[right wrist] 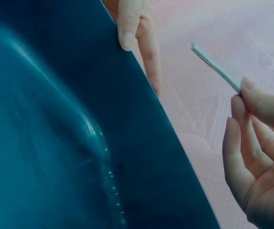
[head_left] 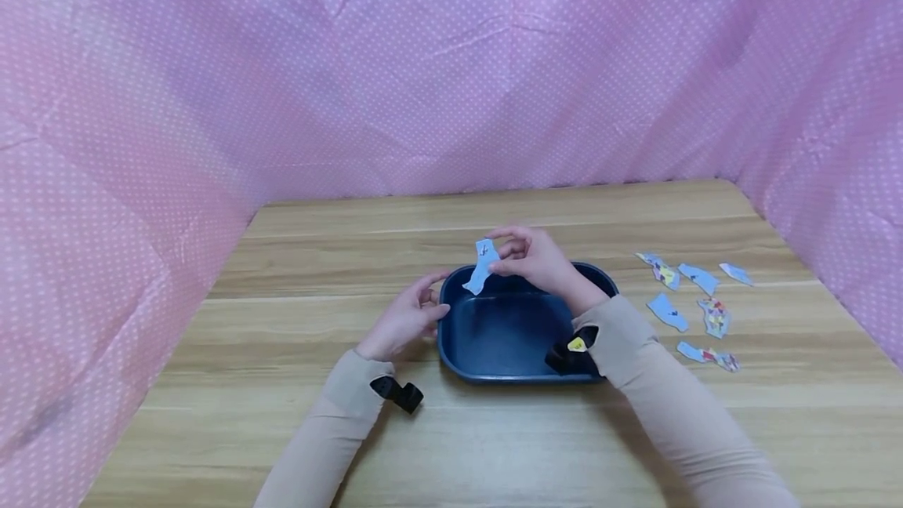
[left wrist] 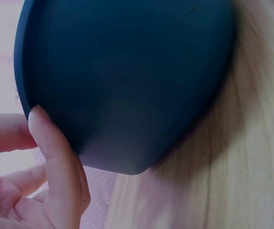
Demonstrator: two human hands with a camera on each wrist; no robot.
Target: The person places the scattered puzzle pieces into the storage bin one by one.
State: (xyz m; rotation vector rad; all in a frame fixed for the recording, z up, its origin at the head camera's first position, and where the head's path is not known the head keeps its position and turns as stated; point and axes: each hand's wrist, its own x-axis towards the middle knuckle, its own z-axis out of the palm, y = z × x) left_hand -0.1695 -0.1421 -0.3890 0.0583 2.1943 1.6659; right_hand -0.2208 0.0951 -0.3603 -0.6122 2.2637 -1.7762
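A dark blue rectangular basin [head_left: 508, 378] stands on the wooden table. At its left end my left hand [head_left: 411, 313] grips the rim, one digit against the wall and the other fingers on the far side of the edge; the left wrist view shows this hand [left wrist: 46, 176] up close. My right hand [head_left: 539, 261] is over the basin's back edge, pinching a light blue jigsaw puzzle piece [head_left: 483, 266] with a small dark figure printed on it. Edge-on in the right wrist view, the piece [right wrist: 216, 69] sits between thumb and fingertips.
Several more puzzle pieces lie on the table to the right of the basin, among them a blue one [head_left: 666, 312] and a multicoloured one [head_left: 716, 317]. Pink dotted cloth [head_left: 437, 85] hangs behind the wooden table [head_left: 282, 335] and along its sides.
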